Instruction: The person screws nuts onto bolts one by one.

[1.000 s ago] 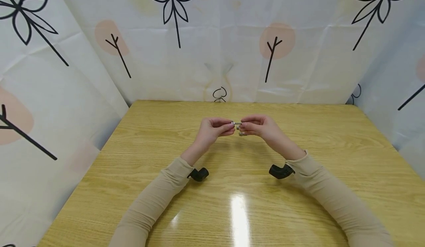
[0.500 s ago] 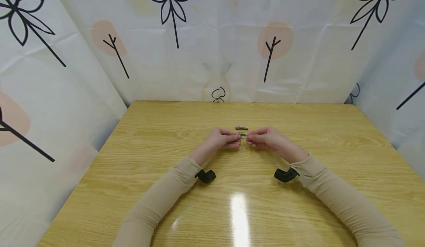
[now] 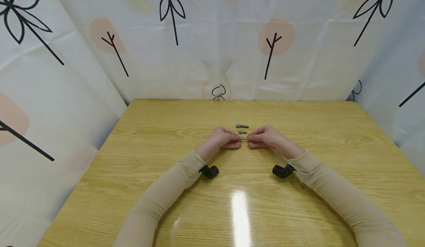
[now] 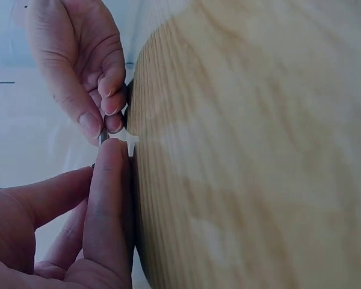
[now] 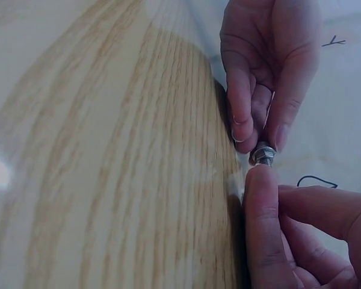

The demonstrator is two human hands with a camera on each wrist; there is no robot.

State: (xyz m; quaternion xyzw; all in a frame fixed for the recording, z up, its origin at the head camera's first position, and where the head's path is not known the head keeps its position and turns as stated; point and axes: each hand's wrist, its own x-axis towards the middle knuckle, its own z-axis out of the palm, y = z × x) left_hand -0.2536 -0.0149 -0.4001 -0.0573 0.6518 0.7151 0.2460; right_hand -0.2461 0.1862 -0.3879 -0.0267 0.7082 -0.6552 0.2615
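A small metal bolt [image 3: 244, 139] lies sideways between the fingertips of both hands, low at the tabletop. My left hand [image 3: 227, 138] pinches its head end; my right hand [image 3: 265, 138] pinches the other end. In the right wrist view, the bolt's thick end [image 5: 263, 154] and some thread show between the left hand [image 5: 268, 66] and right hand [image 5: 268, 235]. The left wrist view shows only a sliver of metal [image 4: 103, 137] between the fingers. Just beyond the hands, a short bolt [image 3: 242, 132] and a longer bolt [image 3: 242, 126] rest on the table, roughly parallel.
The wooden table [image 3: 159, 121] reaches back to a pale printed curtain [image 3: 239, 73], which also hangs at both sides. Black curved mounts stick out from the left wrist [image 3: 210, 172] and right wrist [image 3: 283, 171] above the wood.
Both hands have come down and toward the near side of the table with the held bolt. The two bolts behind, partly hidden a second ago, are now uncovered.
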